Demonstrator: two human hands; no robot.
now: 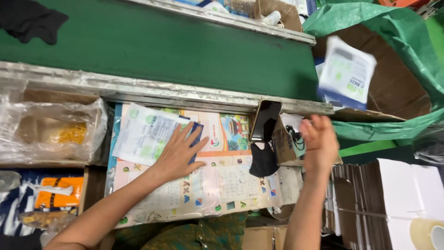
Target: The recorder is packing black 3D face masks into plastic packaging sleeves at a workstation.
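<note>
The white-and-blue packet (347,71) is in mid-air at the upper right of the frame, above the green-lined box (397,78) (blurred, so its path is unclear); it could miss and drop beside it. Your right hand (319,143) is open and empty below it. Your left hand (178,153) lies spread flat on another packet (145,132) on the desk (231,185).

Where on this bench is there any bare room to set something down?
The green belt is mostly bare between the black cloth and the green sack. The printed mat has room right of the left hand. It is crowded around the right hand: phone, black mask, stacked cartons.
</note>
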